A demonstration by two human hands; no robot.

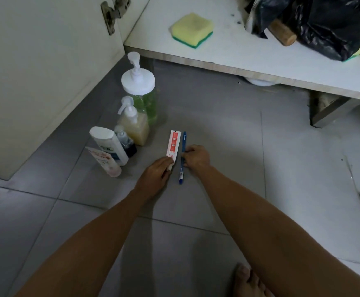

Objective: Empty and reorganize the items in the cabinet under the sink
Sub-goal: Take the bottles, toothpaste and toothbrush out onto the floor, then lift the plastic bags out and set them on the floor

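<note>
Left hand (pixel 156 171) is pinching the toothpaste tube (pixel 173 146) and right hand (pixel 196 157) is pinching the toothbrush (pixel 183 156), lining them up on the floor (pixel 217 125) beside the bottles (pixel 132 116); next, probably let go.

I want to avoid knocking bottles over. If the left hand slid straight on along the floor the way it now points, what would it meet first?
The left hand points up along the red-and-white toothpaste tube it already touches, so that comes first. Beyond the tube's far end the grey floor looks free; the bottles stand off to the left of that line, though depth is uncertain.
</note>
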